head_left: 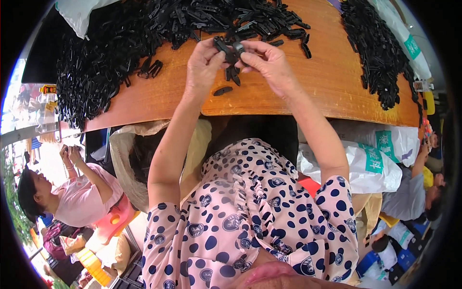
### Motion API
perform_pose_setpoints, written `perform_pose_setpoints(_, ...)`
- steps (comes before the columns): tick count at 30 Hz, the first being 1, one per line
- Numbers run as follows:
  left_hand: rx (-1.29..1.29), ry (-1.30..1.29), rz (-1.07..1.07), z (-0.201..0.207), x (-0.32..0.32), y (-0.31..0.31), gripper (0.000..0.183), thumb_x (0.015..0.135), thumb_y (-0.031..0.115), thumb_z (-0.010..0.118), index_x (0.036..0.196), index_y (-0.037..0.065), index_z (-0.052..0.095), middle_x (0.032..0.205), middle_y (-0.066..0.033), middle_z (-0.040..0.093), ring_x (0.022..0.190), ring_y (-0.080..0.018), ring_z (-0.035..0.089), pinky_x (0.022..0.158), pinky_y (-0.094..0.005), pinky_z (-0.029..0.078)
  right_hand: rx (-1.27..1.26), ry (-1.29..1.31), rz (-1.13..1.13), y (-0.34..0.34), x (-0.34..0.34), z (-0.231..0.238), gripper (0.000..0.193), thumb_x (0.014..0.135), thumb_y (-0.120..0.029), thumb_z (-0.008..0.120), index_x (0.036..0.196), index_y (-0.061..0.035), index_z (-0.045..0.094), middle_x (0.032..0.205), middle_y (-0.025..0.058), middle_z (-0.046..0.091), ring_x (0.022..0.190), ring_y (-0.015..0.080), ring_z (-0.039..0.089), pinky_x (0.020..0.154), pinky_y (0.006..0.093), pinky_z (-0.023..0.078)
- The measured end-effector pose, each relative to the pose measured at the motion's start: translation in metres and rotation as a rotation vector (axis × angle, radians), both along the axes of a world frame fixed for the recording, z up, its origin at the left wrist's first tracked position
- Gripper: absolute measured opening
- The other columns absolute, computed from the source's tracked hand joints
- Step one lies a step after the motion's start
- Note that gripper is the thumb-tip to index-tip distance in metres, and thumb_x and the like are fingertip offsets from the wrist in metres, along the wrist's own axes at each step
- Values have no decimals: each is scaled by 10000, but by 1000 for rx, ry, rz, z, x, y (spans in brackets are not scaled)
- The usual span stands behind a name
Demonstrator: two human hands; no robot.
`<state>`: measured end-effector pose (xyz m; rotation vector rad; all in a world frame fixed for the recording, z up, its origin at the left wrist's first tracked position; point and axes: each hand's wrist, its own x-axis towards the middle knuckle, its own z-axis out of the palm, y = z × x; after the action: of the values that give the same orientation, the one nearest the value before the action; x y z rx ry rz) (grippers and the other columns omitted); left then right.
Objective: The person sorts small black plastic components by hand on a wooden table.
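My two hands meet over the near side of a brown wooden table [269, 98]. Fingers and thumb of my left hand [204, 62] are closed on a slim black plastic piece [222, 47]. Close beside it, my right hand [269, 65] pinches another black plastic piece [238, 48] with a rounded end. Whether the two pieces touch or are joined, I cannot tell. Just below my fingers lie more small black pieces [233, 75], and one flat oval piece [223, 90] rests nearer the table edge.
A large heap of black plastic parts [96, 72] covers the table's left and far side. Another heap [375, 58] runs along the right. Below the edge are an open woven sack [126, 164] and white plastic bags [370, 168]. A person in pink [86, 192] sits at left; others are at right.
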<state>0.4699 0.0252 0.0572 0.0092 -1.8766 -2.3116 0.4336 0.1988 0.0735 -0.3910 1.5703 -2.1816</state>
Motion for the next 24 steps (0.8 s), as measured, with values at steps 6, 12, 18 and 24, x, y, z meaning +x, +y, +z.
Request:
perform_pose_setpoints(6,-103,-15,33,-1,18,8,279,935,-30,492,1212,1,506,1012,-58,647,863,-103,612,754,-246,516,92,43,-61,-20,18,-6,242,889,-105,652,1069,54,620,914,94,678,759,143,668,664,220,527)
perform_pose_setpoints(12,-41,-39,55,-1,40,5,240,937,24,535,1169,-31,518,998,-75,631,860,-116,607,780,-255,518,102,18,-87,-31,29,-24,188,872,-113,672,982,35,640,873,83,669,719,127,641,664,233,517)
perform_pose_setpoints(18,73,-134,165,-4,62,-1,250,909,45,596,1138,-38,541,994,-66,634,897,-115,599,793,-242,495,348,411,-205,-38,53,-36,241,847,-155,694,996,23,631,893,91,597,761,166,612,664,276,487)
perform_pose_setpoints(24,27,-80,227,-1,87,-17,223,884,7,605,1104,-27,590,980,-52,653,899,-103,597,836,-214,452,532,311,112,-46,63,-21,251,870,-214,687,991,-2,628,800,28,655,729,102,601,663,259,490)
